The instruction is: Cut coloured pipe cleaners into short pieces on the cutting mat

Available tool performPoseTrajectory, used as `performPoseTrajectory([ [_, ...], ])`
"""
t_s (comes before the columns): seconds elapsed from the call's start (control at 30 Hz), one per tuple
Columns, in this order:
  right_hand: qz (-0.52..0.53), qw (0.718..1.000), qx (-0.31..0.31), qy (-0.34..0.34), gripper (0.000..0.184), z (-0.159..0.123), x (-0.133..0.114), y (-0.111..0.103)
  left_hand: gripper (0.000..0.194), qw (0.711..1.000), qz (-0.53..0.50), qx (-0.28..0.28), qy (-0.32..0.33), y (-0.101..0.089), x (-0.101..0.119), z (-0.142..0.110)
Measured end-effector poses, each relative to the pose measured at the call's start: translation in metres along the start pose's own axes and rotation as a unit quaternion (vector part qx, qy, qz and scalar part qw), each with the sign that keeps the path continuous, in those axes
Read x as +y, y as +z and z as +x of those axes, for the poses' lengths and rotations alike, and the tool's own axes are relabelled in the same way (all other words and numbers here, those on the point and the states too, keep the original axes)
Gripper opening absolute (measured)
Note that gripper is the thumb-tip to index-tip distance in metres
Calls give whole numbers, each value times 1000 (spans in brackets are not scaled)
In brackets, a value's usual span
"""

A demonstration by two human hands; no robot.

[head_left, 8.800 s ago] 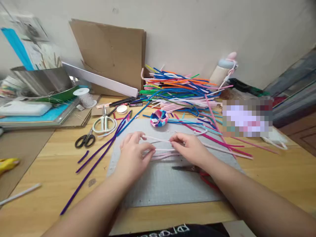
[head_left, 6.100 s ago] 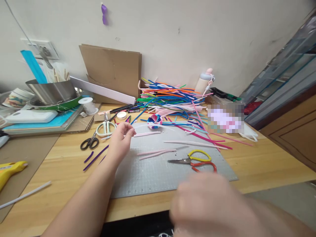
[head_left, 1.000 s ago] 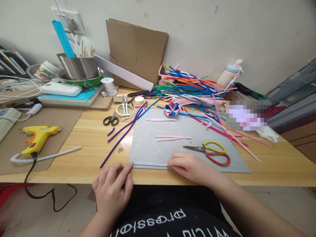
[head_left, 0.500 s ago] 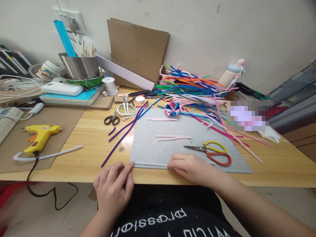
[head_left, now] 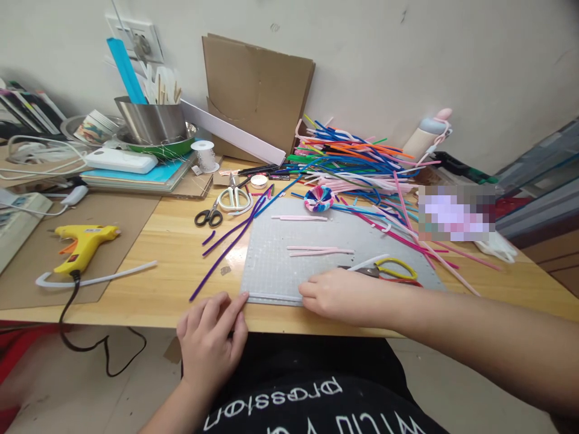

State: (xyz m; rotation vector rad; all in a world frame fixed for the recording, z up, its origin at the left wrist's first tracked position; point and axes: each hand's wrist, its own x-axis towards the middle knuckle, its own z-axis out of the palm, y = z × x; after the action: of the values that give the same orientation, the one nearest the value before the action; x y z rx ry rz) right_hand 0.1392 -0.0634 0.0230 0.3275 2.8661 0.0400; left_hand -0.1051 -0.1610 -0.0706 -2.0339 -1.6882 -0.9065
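Note:
A white pipe cleaner (head_left: 274, 296) lies along the front edge of the grey cutting mat (head_left: 266, 265). My left hand (head_left: 212, 331) rests at the mat's front left corner, fingers apart, its index fingertip pressing the pipe cleaner's left end. Farther right, my right hand (head_left: 337, 295) pinches the same pipe cleaner; the free end rises slantwise behind the hand. Scissors with yellow and red handles (head_left: 398, 268) lie just beyond, partly covered by that hand and forearm. Short pale pink pipe cleaner pieces (head_left: 316, 251) lie in two groups on the mat.
A yellow glue gun (head_left: 84, 244) lies on cardboard at the left. Black-handled scissors (head_left: 208, 217), white-handled scissors (head_left: 235, 199) and purple pipe cleaners (head_left: 226, 256) lie left of the mat. Behind it are a multicoloured round piece (head_left: 318, 198) and a heap of pipe cleaners (head_left: 353, 157).
My right hand has shifted slightly left along the white pipe cleaner, whose free end now lifts off the mat. The right forearm now covers more of the red scissor handle. My left hand stays at the corner.

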Motion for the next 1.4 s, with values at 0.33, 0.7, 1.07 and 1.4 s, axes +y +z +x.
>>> performPoseTrajectory([
  [0.33, -71, 994, -32, -71, 3, 24, -2, -9, 36, 1000, 2, -12, -9, 0, 0, -1],
  [0.7, -85, 990, -23, -106, 8, 26, 1, -12, 35, 1000, 4, -15, -10, -1, 2, 0],
  [1.07, 476, 860, 172, 68, 9, -21, 3, -27, 47, 981, -180, 26, 68, -35, 34, 47],
  [1.4, 665, 635, 365, 148, 28, -63, -5, -12, 7, 831, -529, -173, -9, -28, 93, 130],
])
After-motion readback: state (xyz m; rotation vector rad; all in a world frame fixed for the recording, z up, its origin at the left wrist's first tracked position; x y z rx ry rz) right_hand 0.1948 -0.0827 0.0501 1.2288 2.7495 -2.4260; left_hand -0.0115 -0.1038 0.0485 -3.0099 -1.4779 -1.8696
